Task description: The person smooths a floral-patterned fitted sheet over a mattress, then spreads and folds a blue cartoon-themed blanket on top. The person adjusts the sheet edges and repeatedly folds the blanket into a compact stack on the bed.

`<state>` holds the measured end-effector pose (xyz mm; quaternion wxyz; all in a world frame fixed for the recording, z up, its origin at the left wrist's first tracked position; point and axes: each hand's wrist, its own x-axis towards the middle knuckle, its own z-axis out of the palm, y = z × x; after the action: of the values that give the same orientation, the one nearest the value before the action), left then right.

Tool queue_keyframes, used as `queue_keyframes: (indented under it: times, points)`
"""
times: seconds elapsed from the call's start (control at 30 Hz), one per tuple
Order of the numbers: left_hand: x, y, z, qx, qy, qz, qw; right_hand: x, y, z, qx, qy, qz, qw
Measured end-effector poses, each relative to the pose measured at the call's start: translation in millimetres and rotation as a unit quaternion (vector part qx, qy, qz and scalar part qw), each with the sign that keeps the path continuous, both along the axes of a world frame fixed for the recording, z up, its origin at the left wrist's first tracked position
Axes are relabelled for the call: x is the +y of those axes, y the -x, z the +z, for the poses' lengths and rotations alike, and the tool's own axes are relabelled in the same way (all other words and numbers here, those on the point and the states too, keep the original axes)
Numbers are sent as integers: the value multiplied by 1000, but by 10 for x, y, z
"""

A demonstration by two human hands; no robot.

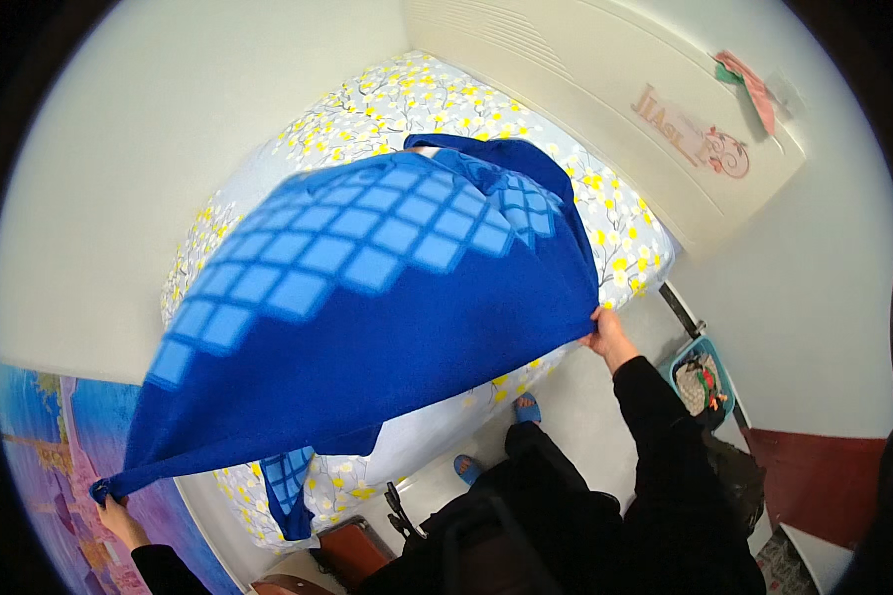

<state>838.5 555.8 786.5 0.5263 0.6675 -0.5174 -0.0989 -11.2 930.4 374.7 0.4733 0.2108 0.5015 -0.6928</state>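
A large blue cloth garment with a light-blue checked band is stretched wide over the bed. My left hand grips its bunched far-left corner, low in the view. On the right, my right hand pinches the near edge by its other end. The middle of the cloth bulges upward, and its far part lies folded over the bed. A checked blue flap hangs below the near edge at the left. Beneath is a bedsheet printed with yellow and white blossoms.
A cream headboard with a pink and green cloth on its corner borders the bed. A light-blue basket of items stands at the right. Near the bed's lower end is a brown-red object. A colourful mural is at lower left.
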Motion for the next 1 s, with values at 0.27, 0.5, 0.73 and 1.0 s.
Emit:
queue_keyframes:
  times: [0.27,0.5,0.73,1.0]
  points:
    - [-65,225,-780,-14,-105,-103,989,788,-864,-571,109,-232,55,965]
    - [-231,-705,-367,-128,-103,-10,986,720,-1421,-210,77,-257,424,865]
    - [-271,358,-298,7,-198,-90,976,479,-1031,-654,118,-197,402,886]
    - [-296,2062,-827,47,-232,-195,952,-391,772,-1497,365,-248,207,873]
